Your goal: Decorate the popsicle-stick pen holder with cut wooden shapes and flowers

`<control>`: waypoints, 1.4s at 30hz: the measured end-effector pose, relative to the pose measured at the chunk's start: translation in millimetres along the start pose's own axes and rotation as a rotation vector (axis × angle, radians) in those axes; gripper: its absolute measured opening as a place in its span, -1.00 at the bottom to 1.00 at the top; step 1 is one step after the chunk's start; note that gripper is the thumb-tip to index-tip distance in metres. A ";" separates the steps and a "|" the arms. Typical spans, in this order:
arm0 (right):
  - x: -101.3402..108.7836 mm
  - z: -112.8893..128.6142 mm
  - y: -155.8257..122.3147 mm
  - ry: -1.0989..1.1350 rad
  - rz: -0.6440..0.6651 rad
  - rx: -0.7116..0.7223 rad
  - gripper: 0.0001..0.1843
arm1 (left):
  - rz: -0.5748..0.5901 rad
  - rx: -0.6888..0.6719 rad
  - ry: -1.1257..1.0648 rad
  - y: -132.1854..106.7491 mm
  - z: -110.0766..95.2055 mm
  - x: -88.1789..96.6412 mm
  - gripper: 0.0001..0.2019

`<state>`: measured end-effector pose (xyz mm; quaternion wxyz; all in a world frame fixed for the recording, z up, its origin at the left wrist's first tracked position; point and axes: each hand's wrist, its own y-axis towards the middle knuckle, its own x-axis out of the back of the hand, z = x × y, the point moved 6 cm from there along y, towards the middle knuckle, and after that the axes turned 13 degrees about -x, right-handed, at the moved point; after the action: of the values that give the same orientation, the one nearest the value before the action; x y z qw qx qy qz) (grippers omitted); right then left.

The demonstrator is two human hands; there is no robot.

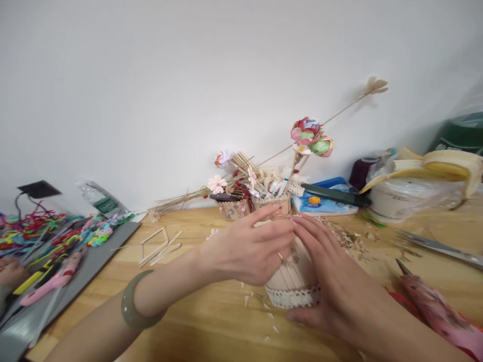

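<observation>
White wall [143, 90] meets the back edge of a wooden table [181, 311], where I have a slatted pot [290, 276] between my 2 hands, in front of the things along that edge. Its lace band [294, 297] circles the lower end. My right hand [332, 266] is cupped round the pot's right side, thumb low near the lace, fingers arched over the upper part. My left hand [260, 246] lies across the front and top, fingers loosely bent, tips meeting my right fingers; I cannot tell whether they pinch anything. A green bangle [139, 301] circles my left wrist.

Wood shavings [350, 240] are scattered just beside the pot. Behind it, by the back edge, stand 2 decorated pots [231, 212] with dried stems and paper flowers [311, 136]; a blue pack [320, 202] lies to their right. Thin wooden sticks [162, 249] rest to the left. Toward the table's right edge are metal scissors [449, 246] and a pink tool [433, 304] with a dark tip. A grey board [116, 246] covers the left side, bearing coloured craft wires [26, 234]; another person's hand [13, 273] is at its far left.
</observation>
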<state>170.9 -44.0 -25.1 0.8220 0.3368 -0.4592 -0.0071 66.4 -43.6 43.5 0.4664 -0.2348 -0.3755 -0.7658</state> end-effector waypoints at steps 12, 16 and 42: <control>3.4 -0.7 -0.3 -0.001 0.002 -0.029 0.24 | -0.424 0.831 -0.506 -45.7 47.1 -0.4 -0.69; 3.6 -0.9 -0.1 -0.013 -0.003 -0.033 0.23 | -0.289 0.624 -0.522 -36.2 34.3 -1.9 -0.94; 4.3 2.1 0.2 -0.026 0.025 -0.006 0.22 | -0.132 -0.102 0.179 -31.3 -18.0 -1.0 -0.74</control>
<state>171.8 -46.4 -21.1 0.8170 0.3285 -0.4740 -0.0023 38.8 -48.4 20.7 0.4341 -0.1636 -0.3075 -0.8308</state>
